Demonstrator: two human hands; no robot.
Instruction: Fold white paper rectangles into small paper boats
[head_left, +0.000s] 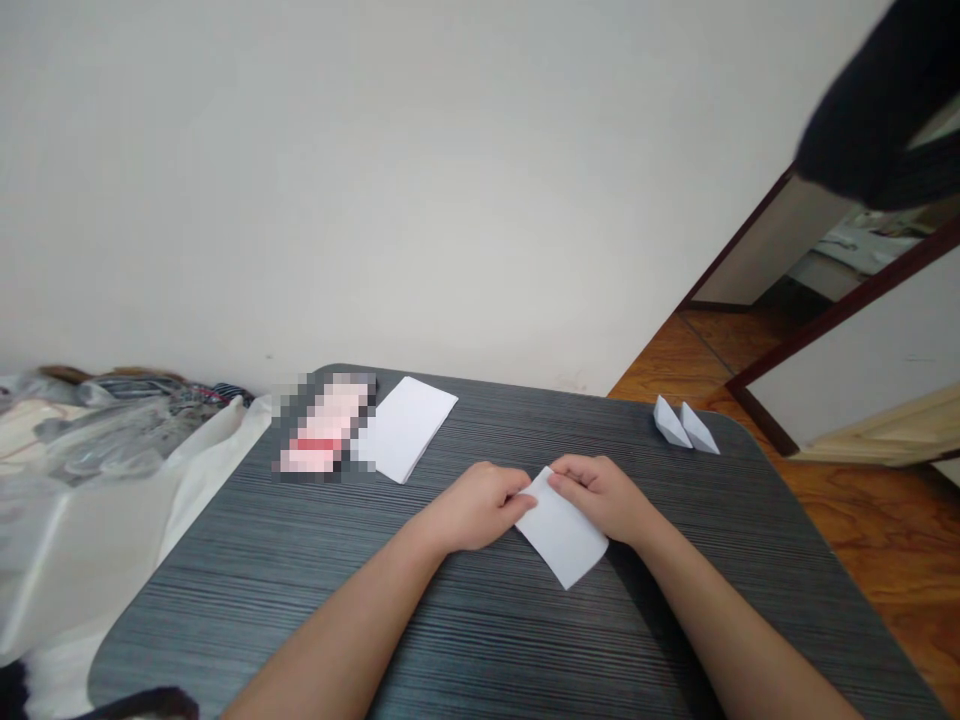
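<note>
Between my hands is a white sheet of paper (564,535), roughly rectangular and tilted, held just over the table. My left hand (486,505) pinches its upper left edge, thumb on top. At the upper right edge, my right hand (600,495) is closed on the same sheet, its thumb also on top and its other fingers curled. The undersides of the fingers are hidden by the paper. Farther right stand two folded white paper shapes (686,425) with pointed ends, side by side. A stack of white paper (411,425) lies at the back left.
The dark wood-grain table (315,590) meets a pale wall (450,200). A blurred-out pinkish item (326,420) lies beside the paper stack. Plastic-covered things (112,450) are heaped left of the table. Wooden floor (862,500) and a doorway lie to the right.
</note>
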